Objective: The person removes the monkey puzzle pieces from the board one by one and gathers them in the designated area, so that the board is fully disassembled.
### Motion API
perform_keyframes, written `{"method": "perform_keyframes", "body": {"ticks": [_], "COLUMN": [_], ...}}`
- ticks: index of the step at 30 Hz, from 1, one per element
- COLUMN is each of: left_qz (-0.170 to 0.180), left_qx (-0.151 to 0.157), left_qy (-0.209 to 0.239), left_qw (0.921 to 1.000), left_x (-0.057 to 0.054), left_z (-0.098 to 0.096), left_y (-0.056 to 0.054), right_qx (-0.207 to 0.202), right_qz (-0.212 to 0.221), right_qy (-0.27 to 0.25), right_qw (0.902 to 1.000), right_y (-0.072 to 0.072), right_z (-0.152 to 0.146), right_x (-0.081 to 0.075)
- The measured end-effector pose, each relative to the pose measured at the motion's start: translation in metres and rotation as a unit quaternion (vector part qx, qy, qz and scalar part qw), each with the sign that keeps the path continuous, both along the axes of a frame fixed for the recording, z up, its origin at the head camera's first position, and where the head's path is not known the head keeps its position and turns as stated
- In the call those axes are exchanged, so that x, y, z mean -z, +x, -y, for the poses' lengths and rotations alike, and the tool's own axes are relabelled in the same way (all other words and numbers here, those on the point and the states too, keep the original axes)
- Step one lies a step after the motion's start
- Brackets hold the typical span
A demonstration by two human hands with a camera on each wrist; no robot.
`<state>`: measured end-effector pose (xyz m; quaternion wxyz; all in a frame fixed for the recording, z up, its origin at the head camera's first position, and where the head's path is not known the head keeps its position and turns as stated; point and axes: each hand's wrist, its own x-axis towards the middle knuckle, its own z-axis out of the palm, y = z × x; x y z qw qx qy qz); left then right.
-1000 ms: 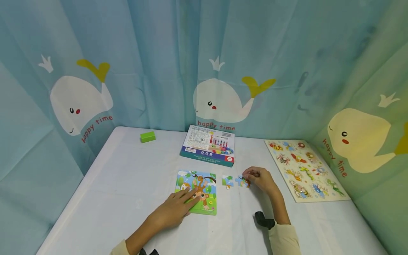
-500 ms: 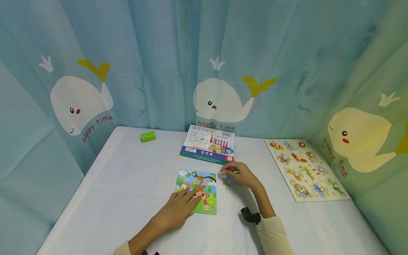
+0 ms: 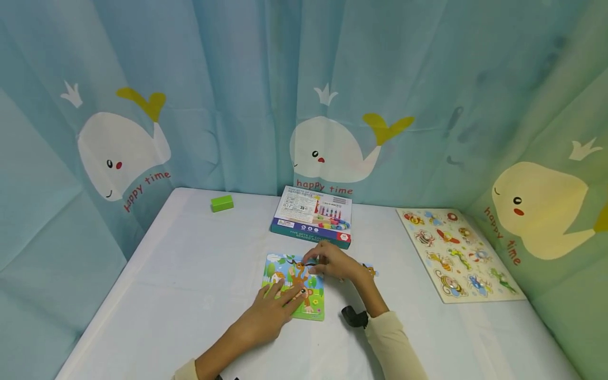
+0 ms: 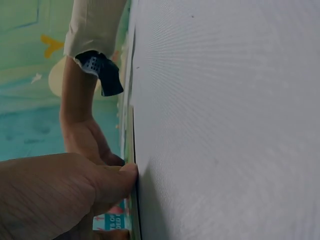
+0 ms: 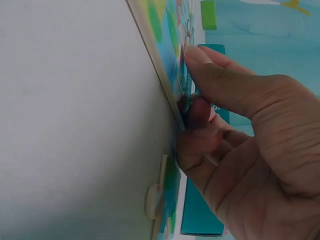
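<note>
A square jigsaw puzzle (image 3: 315, 312) with a monkey picture and a green border lies on the table. My left hand (image 3: 266, 315) rests on its lower left part with fingers spread; in the left wrist view its thumb (image 4: 122, 175) is at the board's edge. At the upper right corner, my right hand (image 3: 336, 262) pinches the piece with the dark branch between curled fingertips and thumb. In the right wrist view the thumb (image 5: 197, 56) touches the picture. A loose puzzle piece (image 3: 369, 269) lies right of the board, and another is mostly hidden behind the right hand.
Behind the puzzle lies a flat boxed toy set (image 3: 296, 208). A green block (image 3: 221, 203) sits at the back left. On the right is a wooden peg board (image 3: 439, 285) with insect pictures. A whale-print curtain (image 3: 237, 132) encloses the white table (image 3: 199, 264).
My right hand has let go of the loose piece at the right and moved left to the puzzle's upper right corner. My left hand has stayed on the board.
</note>
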<state>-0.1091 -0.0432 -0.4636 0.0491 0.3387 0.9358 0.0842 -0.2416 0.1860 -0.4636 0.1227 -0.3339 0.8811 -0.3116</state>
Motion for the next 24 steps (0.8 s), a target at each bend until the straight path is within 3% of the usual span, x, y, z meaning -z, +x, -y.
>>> {"method": "perform_keyframes", "body": {"ticks": [6, 13, 20, 24], "left_qz": [-0.005, -0.004, -0.01, -0.01], "left_qx": [0.001, -0.001, 0.004, 0.005], "left_qy": [-0.008, -0.004, 0.003, -0.003], "left_qw": [1.0, 1.0, 0.9999, 0.9999], "left_x": [0.002, 0.004, 0.004, 0.003], "left_z": [0.0, -0.001, -0.001, 0.0], "left_y": [-0.001, -0.002, -0.003, -0.002], "right_qx": [-0.01, -0.015, -0.047, -0.051], "right_qz": [0.003, 0.017, -0.043, -0.052], "right_qy": [0.044, 0.058, 0.075, 0.068], "right_qw": [0.999, 0.998, 0.9951, 0.995], "right_y": [-0.001, -0.003, -0.009, -0.01], "right_z": [0.004, 0.007, 0.013, 0.014], "right_x": [-0.003, -0.006, -0.002, -0.001]}}
